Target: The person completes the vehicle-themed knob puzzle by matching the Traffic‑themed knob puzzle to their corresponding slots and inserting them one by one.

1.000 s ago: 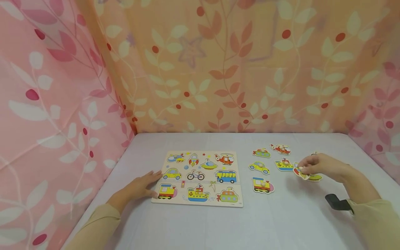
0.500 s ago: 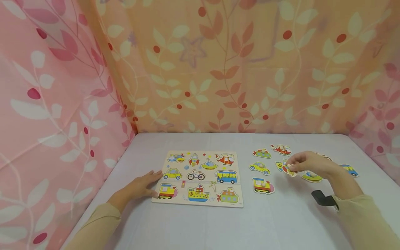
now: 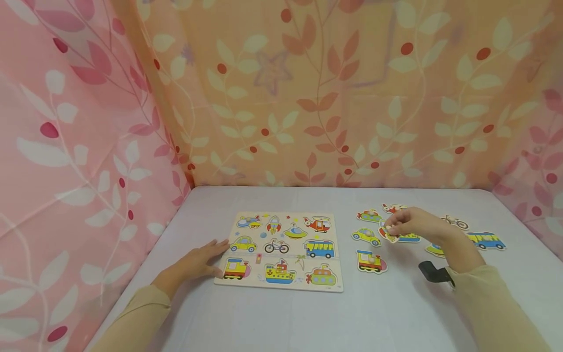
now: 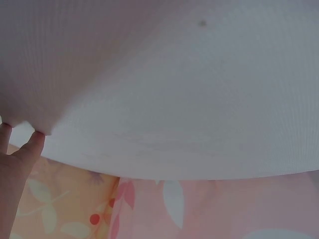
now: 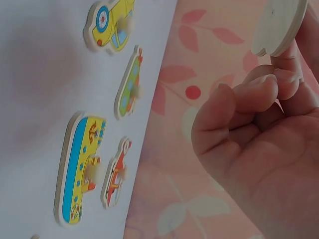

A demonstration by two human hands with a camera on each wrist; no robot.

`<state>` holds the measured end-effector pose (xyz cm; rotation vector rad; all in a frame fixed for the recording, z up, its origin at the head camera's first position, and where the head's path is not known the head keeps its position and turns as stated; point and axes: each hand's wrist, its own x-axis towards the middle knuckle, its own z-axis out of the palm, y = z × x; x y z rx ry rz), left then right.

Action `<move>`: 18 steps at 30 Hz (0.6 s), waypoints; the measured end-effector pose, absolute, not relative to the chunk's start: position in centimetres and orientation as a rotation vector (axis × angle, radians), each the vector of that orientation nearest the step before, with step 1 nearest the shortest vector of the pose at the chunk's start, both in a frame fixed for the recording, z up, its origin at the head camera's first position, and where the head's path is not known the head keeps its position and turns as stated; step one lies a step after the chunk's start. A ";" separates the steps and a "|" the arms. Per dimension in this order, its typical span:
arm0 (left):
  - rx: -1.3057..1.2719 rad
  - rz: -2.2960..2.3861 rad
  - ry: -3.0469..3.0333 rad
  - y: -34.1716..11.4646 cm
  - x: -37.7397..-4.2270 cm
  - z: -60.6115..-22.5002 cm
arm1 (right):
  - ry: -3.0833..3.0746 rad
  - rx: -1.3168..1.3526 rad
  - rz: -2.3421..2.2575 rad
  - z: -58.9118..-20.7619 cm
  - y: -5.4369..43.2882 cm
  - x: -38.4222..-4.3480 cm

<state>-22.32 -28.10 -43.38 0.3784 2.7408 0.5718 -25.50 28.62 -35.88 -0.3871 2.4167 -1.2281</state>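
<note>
My left hand (image 3: 195,263) rests with extended fingers at the left edge of a wooden puzzle board (image 3: 277,286) printed with vehicles. In the left wrist view, two of its fingertips (image 4: 37,137) show at the side. My right hand (image 3: 415,227) pinches a puzzle piece (image 3: 387,233) with red and yellow print, above the loose pieces; its pale wooden back (image 5: 281,25) faces the right wrist camera. Under or beside this hand lie the ship piece (image 3: 409,238), partly covered, the helicopter piece (image 3: 392,209) and the flying saucer piece (image 3: 434,250).
Submarine (image 3: 369,215), car (image 3: 366,236) and train (image 3: 371,262) pieces form a column right of the board. Further right lie the bicycle (image 3: 455,222) and bus (image 3: 487,240) pieces. Patterned curtains (image 3: 272,122) border the white table (image 3: 281,322).
My right hand has moved left with the pinched puzzle piece, from over the flying saucer to beside the car, uncovering the bicycle and bus. The left hand stays at the board.
</note>
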 end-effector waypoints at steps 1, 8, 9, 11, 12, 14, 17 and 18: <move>0.374 0.577 2.738 -28.1 -22.3 -43.4 | 2.415 -0.401 -1.239 -35.9 28.4 -25.6; 0.382 0.583 2.735 -28.1 -22.4 -43.4 | 2.420 -0.385 -1.265 -36.0 26.5 -26.4; 0.382 0.580 2.736 -28.1 -22.3 -43.4 | 2.419 -0.389 -1.269 -36.0 26.2 -26.5; 0.373 0.582 2.734 -28.0 -22.3 -43.3 | 2.427 -0.386 -1.264 -36.1 25.7 -26.7; 0.368 0.582 2.735 -28.0 -22.3 -43.2 | 2.431 -0.388 -1.265 -36.1 25.4 -26.7; 0.365 0.581 2.735 -28.0 -22.2 -43.2 | 2.440 -0.390 -1.263 -36.2 24.9 -26.8; 0.347 0.584 2.736 -27.9 -22.2 -43.1 | 2.447 -0.395 -1.267 -36.3 24.0 -27.0; 0.341 0.585 2.735 -28.0 -22.1 -43.2 | 2.446 -0.394 -1.272 -36.4 23.8 -27.0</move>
